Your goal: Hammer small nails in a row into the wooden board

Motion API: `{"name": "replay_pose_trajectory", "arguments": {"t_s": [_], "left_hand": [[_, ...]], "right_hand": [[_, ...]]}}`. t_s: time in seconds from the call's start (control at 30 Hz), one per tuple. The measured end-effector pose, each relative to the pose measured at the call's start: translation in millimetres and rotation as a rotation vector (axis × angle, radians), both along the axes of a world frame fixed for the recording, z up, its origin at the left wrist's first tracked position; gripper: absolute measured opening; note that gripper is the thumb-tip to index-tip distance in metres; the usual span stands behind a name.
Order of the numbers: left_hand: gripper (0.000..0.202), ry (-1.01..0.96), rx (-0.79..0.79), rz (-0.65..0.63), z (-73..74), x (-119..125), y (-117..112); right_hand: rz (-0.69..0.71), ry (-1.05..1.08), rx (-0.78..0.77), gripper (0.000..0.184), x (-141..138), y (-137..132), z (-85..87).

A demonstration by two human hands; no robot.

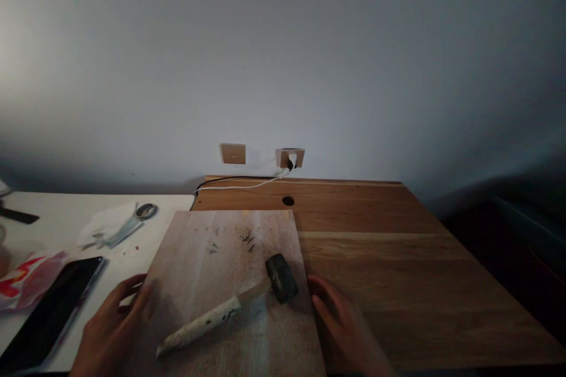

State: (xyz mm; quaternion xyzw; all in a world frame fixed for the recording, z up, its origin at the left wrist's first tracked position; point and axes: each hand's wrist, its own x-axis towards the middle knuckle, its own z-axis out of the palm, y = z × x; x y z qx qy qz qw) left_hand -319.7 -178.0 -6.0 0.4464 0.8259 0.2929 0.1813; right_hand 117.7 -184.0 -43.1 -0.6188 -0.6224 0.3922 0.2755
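A flat wooden board (190,277) lies in front of me, across the join between the white table and the brown desk. My left hand (110,325) grips its left edge, thumb on top. At the opposite edge, the curled fingers of my right hand (338,319) hold the board's side. On the board rests a black-headed rubber mallet (282,278), its pale, wrapped handle slanting toward the lower left. Several small metal pins or screws (246,238) lie loose near the far end, beside a row of small holes or marks.
The brown desk (398,283) has a round cable hole (288,201). A plugged wall socket (290,159) trails cables along the desk's back edge. On the white table (172,203) are a roll of tape (147,211), a black phone (53,315) and a pink-and-red plastic bag (30,280).
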Motion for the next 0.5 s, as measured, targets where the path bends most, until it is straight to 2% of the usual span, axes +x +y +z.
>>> {"name": "replay_pose_trajectory", "arguments": {"t_s": [0.1,0.27,0.4,0.5], "left_hand": [[0.056,-0.124,-0.045,0.015,3.7,3,1],[0.050,-0.084,-0.026,0.050,9.5,15,3],[0.051,-0.106,-0.071,0.031,9.9,34,2],[0.051,-0.144,-0.078,-0.038,6.0,52,1]], "right_hand": [[0.013,0.026,-0.004,0.045,-3,1,-0.4],[-0.007,0.039,0.010,0.043,0,3,3.9],[-0.081,0.002,0.039,0.043,19,2,6.6],[-0.167,-0.065,0.073,0.042,41,-1,8.0]]}}
